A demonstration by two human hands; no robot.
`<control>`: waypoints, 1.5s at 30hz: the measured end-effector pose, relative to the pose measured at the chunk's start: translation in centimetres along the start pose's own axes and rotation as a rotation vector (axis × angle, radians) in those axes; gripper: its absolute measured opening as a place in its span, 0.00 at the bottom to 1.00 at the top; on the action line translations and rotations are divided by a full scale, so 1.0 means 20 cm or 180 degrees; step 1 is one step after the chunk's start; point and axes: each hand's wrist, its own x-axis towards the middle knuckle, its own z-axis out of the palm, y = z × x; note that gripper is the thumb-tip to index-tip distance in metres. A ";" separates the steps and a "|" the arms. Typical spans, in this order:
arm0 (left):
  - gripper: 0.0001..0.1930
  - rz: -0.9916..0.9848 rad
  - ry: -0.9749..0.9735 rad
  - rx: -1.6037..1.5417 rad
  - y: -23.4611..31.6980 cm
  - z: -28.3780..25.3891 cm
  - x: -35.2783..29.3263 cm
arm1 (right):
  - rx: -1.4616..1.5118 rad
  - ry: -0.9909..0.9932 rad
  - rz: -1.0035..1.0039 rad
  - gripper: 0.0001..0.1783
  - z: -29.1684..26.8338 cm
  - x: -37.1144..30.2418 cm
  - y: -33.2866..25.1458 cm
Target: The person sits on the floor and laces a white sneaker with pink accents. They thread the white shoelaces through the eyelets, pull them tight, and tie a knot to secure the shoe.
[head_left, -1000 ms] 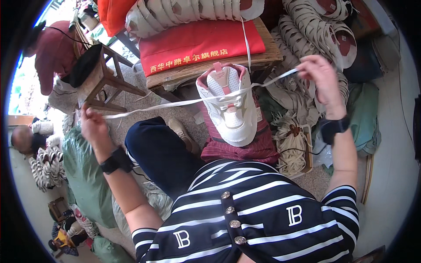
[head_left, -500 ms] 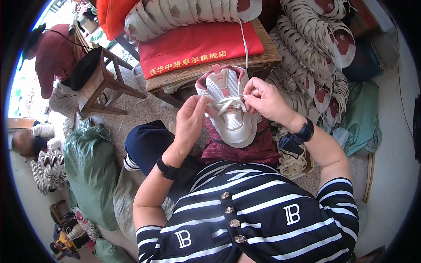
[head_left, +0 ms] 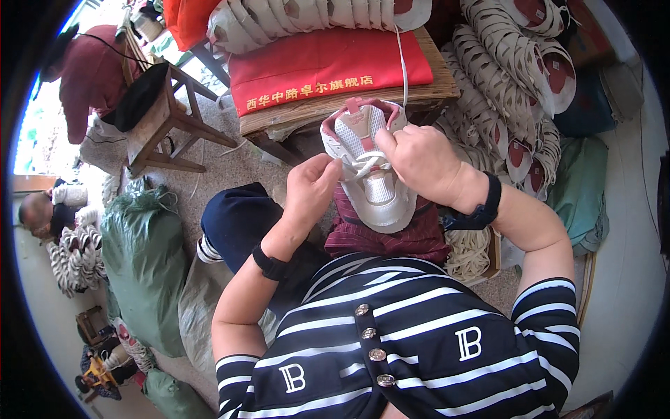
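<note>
A white shoe upper [head_left: 382, 209] with a pink collar lining lies toe toward me on a maroon striped cloth [head_left: 377, 244] over my lap. White shoelace [head_left: 366, 165] crosses its tongue. At the upper's left side, my left hand [head_left: 308, 190] pinches a lace end between thumb and forefinger. My right hand [head_left: 427, 164] is closed at the right row of eyelets, its back turned up. Its curled fingers cover that edge, and what they grip is mostly hidden, though lace leads toward them.
Ahead stands a wooden bench [head_left: 447, 84] with a red cloth [head_left: 335, 70] and a row of nested uppers [head_left: 300, 24]. Stacked uppers [head_left: 502, 84] lie to the right, above a box of laces [head_left: 471, 255]. A green sack [head_left: 143, 272] and wooden stool [head_left: 157, 129] are leftward; other people sit beyond.
My right hand has turned over, back upward, and closed in over the upper's right edge. My left hand keeps its pinch at the left side. The whole view has shifted slightly.
</note>
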 end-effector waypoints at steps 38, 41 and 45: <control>0.10 0.1943 -0.1245 0.2558 0.30 -0.19 0.23 | 0.0866 -0.0063 -0.0537 0.15 -0.16 0.05 0.21; 0.08 0.2062 -0.1127 0.2646 0.31 -0.19 0.23 | 0.0692 -0.0617 -0.0623 0.18 -0.17 0.10 0.26; 0.08 0.2183 -0.0977 0.2356 0.21 -0.15 0.25 | 0.0778 -0.1192 -0.0456 0.13 -0.17 0.15 0.27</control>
